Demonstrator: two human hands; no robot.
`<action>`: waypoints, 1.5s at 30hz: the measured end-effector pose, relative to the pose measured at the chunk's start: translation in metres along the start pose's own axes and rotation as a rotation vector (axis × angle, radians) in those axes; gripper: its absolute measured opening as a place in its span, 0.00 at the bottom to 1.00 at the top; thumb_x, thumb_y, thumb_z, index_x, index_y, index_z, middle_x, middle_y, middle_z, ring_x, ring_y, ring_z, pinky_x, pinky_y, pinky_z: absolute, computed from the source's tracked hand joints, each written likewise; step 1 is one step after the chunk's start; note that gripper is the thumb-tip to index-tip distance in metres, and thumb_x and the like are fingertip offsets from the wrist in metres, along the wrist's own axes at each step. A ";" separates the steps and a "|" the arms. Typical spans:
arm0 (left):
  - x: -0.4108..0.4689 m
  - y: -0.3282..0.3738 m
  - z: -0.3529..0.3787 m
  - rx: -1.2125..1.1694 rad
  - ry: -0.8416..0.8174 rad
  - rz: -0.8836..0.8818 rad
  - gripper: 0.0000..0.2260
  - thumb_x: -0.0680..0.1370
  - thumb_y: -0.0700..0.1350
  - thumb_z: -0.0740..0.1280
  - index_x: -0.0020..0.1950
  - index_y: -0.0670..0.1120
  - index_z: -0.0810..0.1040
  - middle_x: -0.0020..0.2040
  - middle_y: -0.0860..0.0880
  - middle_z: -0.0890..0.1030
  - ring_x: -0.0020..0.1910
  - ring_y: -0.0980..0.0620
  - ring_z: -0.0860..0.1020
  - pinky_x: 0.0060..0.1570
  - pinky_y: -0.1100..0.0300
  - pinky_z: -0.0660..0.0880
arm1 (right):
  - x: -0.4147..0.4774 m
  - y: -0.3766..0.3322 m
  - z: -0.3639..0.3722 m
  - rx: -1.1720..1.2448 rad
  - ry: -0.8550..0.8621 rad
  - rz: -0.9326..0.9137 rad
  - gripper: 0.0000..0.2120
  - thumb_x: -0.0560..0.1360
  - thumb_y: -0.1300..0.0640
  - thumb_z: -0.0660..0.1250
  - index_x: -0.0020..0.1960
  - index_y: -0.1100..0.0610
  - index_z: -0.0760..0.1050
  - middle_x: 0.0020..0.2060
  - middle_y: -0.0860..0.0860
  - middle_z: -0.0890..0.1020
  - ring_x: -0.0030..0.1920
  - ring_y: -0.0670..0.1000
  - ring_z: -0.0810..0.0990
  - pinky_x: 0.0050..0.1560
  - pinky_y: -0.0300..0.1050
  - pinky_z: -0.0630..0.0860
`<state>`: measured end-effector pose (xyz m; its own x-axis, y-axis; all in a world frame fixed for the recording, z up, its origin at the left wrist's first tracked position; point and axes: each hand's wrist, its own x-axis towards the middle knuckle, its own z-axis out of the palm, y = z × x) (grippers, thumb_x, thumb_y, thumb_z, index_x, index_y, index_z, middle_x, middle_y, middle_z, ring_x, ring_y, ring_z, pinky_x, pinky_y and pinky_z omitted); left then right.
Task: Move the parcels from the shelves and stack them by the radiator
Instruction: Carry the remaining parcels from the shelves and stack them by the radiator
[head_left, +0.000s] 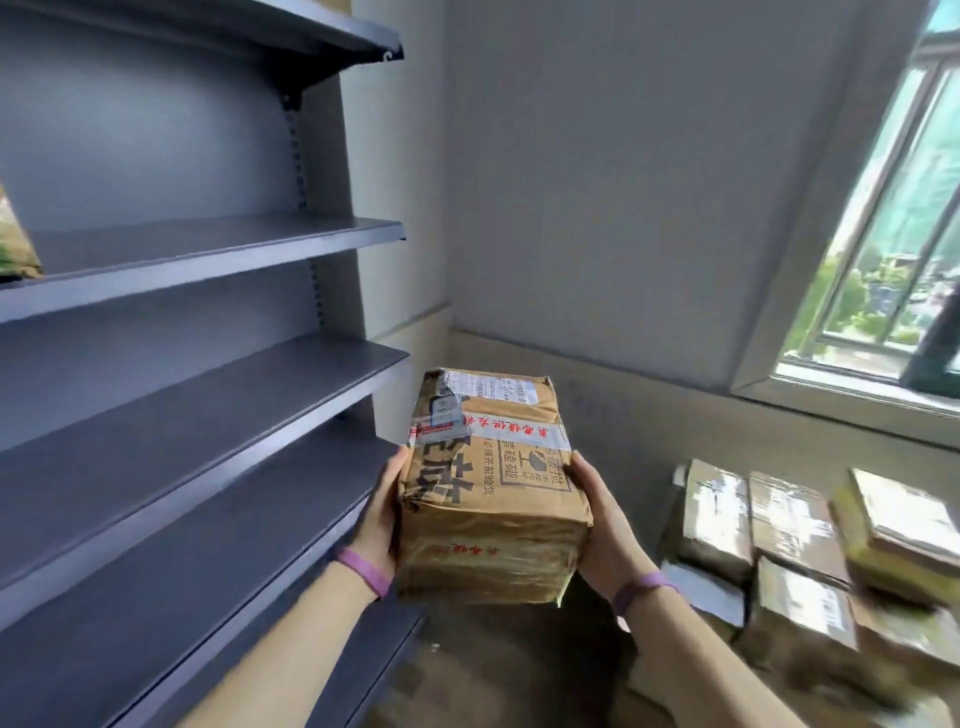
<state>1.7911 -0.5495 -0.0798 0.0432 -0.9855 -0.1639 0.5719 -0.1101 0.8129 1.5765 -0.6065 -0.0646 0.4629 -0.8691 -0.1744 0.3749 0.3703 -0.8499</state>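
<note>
Grey wall corner, window (893, 234) at upper right, right side cut off by the frame edge. Grey metal shelves (208, 244) filling the left half, lower boards blurred. Far left edge, on the second board: brown sliver (18, 244), too little showing to identify. Centre frame, in the air just right of the shelves: brown taped parcel (488, 483), clamped between left hand (382, 512) and right hand (605, 519). Thumbs on the top edges, remaining fingers hidden behind and under the box. Purple wristbands (363, 571) on both wrists. Lower right, on the floor below the window: stacked parcels (795, 525), blurred, labels unreadable, outermost ones cut off.
</note>
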 end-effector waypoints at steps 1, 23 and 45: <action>0.007 -0.011 0.016 0.001 -0.027 -0.029 0.27 0.77 0.67 0.56 0.62 0.50 0.82 0.63 0.44 0.81 0.60 0.43 0.80 0.49 0.51 0.81 | -0.009 -0.006 -0.018 0.015 0.028 -0.012 0.26 0.77 0.42 0.60 0.67 0.57 0.75 0.59 0.59 0.82 0.59 0.58 0.82 0.61 0.54 0.76; 0.132 -0.133 0.158 0.057 -0.333 -0.254 0.28 0.76 0.68 0.59 0.63 0.49 0.81 0.62 0.42 0.81 0.60 0.43 0.80 0.50 0.52 0.80 | -0.045 -0.057 -0.216 0.189 0.258 -0.142 0.23 0.77 0.41 0.61 0.59 0.56 0.82 0.62 0.59 0.81 0.61 0.58 0.81 0.52 0.49 0.81; 0.339 -0.163 0.229 0.249 -0.448 -0.402 0.28 0.76 0.66 0.58 0.61 0.47 0.82 0.60 0.41 0.82 0.58 0.42 0.81 0.46 0.55 0.81 | 0.076 -0.136 -0.324 0.113 0.484 -0.244 0.27 0.73 0.48 0.63 0.69 0.59 0.72 0.62 0.61 0.80 0.63 0.61 0.79 0.66 0.59 0.72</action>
<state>1.5245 -0.8950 -0.1398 -0.5115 -0.8135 -0.2768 0.2631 -0.4549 0.8508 1.3004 -0.8293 -0.1236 -0.0600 -0.9758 -0.2101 0.5212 0.1489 -0.8403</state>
